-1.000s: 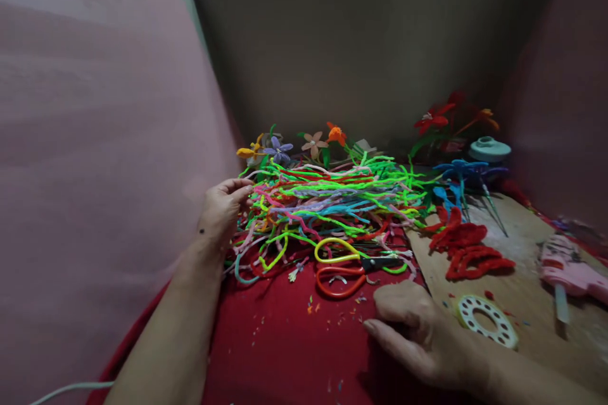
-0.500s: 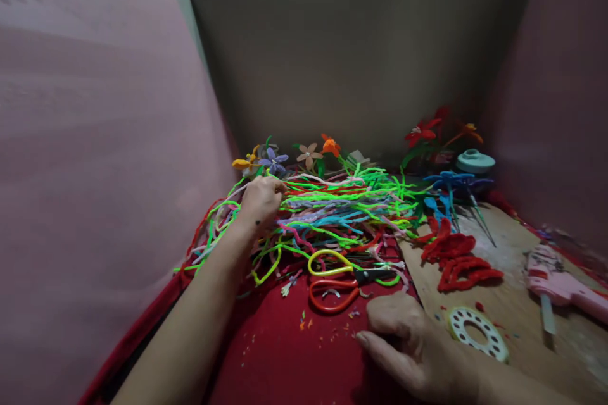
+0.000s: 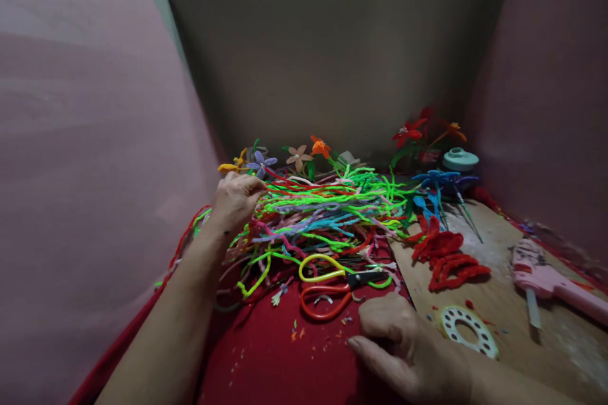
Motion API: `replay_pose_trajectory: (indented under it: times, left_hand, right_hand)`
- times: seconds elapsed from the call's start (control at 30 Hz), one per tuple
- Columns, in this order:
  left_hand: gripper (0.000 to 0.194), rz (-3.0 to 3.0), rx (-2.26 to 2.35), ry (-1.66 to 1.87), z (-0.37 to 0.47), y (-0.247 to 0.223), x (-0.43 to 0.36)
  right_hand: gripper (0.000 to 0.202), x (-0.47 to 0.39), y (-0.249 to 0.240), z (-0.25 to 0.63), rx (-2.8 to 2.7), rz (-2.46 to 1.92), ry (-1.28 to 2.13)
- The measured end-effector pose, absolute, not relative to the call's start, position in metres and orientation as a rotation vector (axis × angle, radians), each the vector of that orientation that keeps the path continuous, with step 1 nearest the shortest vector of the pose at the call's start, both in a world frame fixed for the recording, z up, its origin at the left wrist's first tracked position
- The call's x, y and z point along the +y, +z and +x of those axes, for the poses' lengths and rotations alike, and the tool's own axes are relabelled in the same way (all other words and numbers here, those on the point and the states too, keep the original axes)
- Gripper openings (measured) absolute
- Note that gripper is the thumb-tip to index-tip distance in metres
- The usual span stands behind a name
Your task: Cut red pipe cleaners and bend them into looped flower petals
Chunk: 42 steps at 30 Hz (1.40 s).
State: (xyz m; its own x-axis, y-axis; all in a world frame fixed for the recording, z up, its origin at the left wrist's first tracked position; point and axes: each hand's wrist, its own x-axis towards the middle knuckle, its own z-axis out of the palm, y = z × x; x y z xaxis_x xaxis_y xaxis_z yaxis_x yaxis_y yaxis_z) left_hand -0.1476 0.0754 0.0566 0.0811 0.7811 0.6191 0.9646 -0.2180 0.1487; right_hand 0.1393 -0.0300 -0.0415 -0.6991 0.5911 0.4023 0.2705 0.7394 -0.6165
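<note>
My left hand (image 3: 236, 202) is at the left end of a tangled pile of coloured pipe cleaners (image 3: 323, 205), its fingers pinched on a red pipe cleaner (image 3: 280, 185) at the pile's top. My right hand (image 3: 403, 345) rests on the red cloth (image 3: 266, 354) near the front, fingers curled and thumb held apart, with nothing visible in it. Between the hands lie scissors (image 3: 327, 311) with one yellow and one red handle loop, their dark blades pointing right.
Fuzzy flowers (image 3: 298, 157) stand behind the pile, with red ones (image 3: 409, 133) at the back right. On the brown board (image 3: 503, 304) are red pieces (image 3: 456, 269), a white holed ring (image 3: 468, 332) and a pink glue gun (image 3: 546, 281). A teal lid (image 3: 460, 158) sits behind.
The whole view has shifted slightly. My left hand has moved left along the pile, and a red strand now shows at its fingertips. My right hand keeps its pose.
</note>
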Motion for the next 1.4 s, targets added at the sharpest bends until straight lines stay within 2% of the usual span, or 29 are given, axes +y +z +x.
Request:
replay_pose_trajectory:
  times: [0.3,0.57,0.67,0.8,0.9,0.93,1.1,1.4]
  left_hand:
    - [0.015,-1.808,-1.896,-1.227,-0.158,0.077,0.056]
    - [0.022,-1.442,-1.829,-1.216,-0.174,0.114,0.016]
    - [0.029,-1.331,-1.751,-1.431,-0.16,0.122,0.0]
    - [0.018,-1.865,-1.988,-1.701,-0.1,0.104,-0.006]
    - [0.016,-2.472,-2.206,-1.548,-0.052,0.072,-0.005]
    - [0.017,-2.608,-2.276,-1.504,-0.04,0.061,-0.006]
    - [0.02,-2.872,-2.218,-1.258,-0.017,0.026,-0.009]
    - [0.027,-3.073,-2.145,-0.658,-0.033,0.019,-0.007]
  right_hand:
    - [0.033,-0.031,-0.042,0.139,-2.326,-0.669,0.708]
    - [0.033,-0.03,-0.042,0.139,-2.284,-0.663,0.731]
    - [0.031,-0.029,-0.038,0.138,-2.224,-0.671,0.875]
    - [0.021,-0.021,-0.03,0.138,-1.821,-0.742,1.304]
    - [0.049,-0.008,-0.027,0.14,-1.398,-0.696,1.584]
    - [0.051,-0.002,-0.027,0.142,-1.267,-0.673,1.612]
    - [0.026,0.018,-0.032,0.15,-1.023,-0.602,1.601]
    - [0.017,0.023,-0.032,0.152,-0.834,-0.567,1.605]
